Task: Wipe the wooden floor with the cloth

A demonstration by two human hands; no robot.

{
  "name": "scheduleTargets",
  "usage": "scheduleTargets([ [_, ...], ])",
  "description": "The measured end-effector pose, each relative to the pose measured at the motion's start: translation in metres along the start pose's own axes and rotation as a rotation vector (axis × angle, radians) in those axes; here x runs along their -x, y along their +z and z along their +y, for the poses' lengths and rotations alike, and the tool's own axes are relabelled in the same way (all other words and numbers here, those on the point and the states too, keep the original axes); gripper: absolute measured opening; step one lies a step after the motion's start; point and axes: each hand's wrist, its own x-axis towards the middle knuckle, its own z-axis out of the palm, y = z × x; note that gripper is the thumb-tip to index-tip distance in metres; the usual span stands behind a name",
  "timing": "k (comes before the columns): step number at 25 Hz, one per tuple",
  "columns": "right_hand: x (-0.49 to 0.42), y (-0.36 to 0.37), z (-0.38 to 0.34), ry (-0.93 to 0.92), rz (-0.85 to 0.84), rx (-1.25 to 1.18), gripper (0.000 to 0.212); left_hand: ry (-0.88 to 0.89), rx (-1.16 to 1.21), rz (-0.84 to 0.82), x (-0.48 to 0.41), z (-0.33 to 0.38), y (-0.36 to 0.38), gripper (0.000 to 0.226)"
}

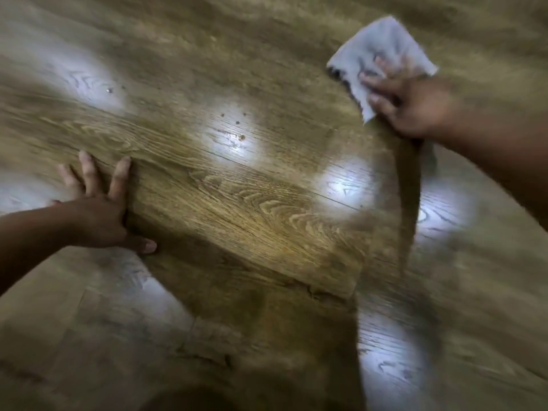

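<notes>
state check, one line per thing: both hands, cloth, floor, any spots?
right hand: pressed flat on the cloth, fingers spread, motion-blurred
cloth: grey, crumpled, flat on the floor under the right hand
left hand: empty, palm down on the floor, fingers splayed
wooden floor: glossy, bright light reflections
droplets: small dark spots in the centre glare, apart from the cloth, not yet wiped

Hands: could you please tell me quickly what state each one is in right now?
Left hand: open, flat on the floor, holding nothing.
Right hand: open, fingers spread, pressing the cloth.
</notes>
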Motion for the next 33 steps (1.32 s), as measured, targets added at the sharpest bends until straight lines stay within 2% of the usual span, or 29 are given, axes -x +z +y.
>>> scheduleTargets([
  [2,-0.053,-0.013,0.011,0.207,0.008,-0.098,0.048,-0.019,0.037,-0.033,0.001,0.001,-0.004,0.164],
  [3,-0.063,-0.01,-0.004,0.272,0.021,-0.125,0.055,-0.019,0.051,-0.051,0.003,0.001,-0.006,0.162],
  [5,-0.037,0.007,-0.061,0.264,0.066,-0.103,0.063,-0.003,0.09,-0.102,0.005,0.002,-0.01,0.16],
  [7,0.041,0.035,-0.138,-0.014,-0.008,-0.086,0.054,0.018,0.119,-0.12,0.007,0.002,-0.013,0.16],
  [10,0.165,0.047,-0.219,-0.76,-0.315,0.0,0.039,-0.012,0.106,-0.132,0.009,0.003,-0.017,0.163],
  [11,0.171,0.048,-0.217,-0.907,-0.374,0.029,0.036,-0.018,0.098,-0.148,0.009,0.004,-0.018,0.163],
  [12,0.154,0.044,-0.207,-0.95,-0.361,0.011,0.034,-0.026,0.092,-0.161,0.008,0.003,-0.019,0.163],
  [13,0.12,0.042,-0.187,-0.871,-0.298,-0.028,0.036,-0.033,0.091,-0.171,0.009,0.002,-0.02,0.163],
  [17,-0.072,0.007,-0.075,-0.17,0.013,-0.002,0.052,-0.006,0.095,-0.191,0.011,0.003,-0.021,0.163],
  [19,-0.139,-0.015,-0.04,0.249,0.029,-0.117,0.058,-0.001,0.105,-0.198,0.011,0.002,-0.021,0.163],
  [20,-0.153,-0.016,-0.046,0.387,0.044,-0.15,0.06,-0.003,0.111,-0.197,0.011,0.001,-0.022,0.163],
  [21,-0.155,-0.013,-0.062,0.439,0.048,-0.173,0.062,-0.006,0.116,-0.192,0.012,0.001,-0.022,0.163],
  [22,-0.146,-0.008,-0.084,0.417,0.041,-0.18,0.065,-0.004,0.119,-0.186,0.012,0.002,-0.021,0.164],
  [24,-0.102,0.01,-0.135,0.238,0.037,-0.134,0.062,-0.003,0.109,-0.176,0.01,0.003,-0.019,0.166],
  [26,-0.025,0.034,-0.196,-0.132,-0.078,-0.113,0.051,-0.029,0.116,-0.177,0.01,0.002,-0.019,0.165],
  [28,0.049,0.048,-0.245,-0.634,-0.264,-0.068,0.046,-0.03,0.115,-0.181,0.01,0.003,-0.019,0.165],
  [29,0.061,0.047,-0.253,-0.831,-0.329,-0.036,0.045,-0.033,0.108,-0.183,0.01,0.004,-0.019,0.165],
  [30,0.049,0.044,-0.245,-0.938,-0.371,-0.022,0.044,-0.039,0.104,-0.187,0.01,0.003,-0.02,0.164],
  [31,0.02,0.042,-0.225,-0.904,-0.321,0.015,0.045,-0.04,0.107,-0.194,0.011,0.001,-0.02,0.163],
  [33,-0.059,0.026,-0.182,-0.517,-0.141,0.066,0.054,-0.01,0.126,-0.211,0.013,-0.003,-0.021,0.162],
])
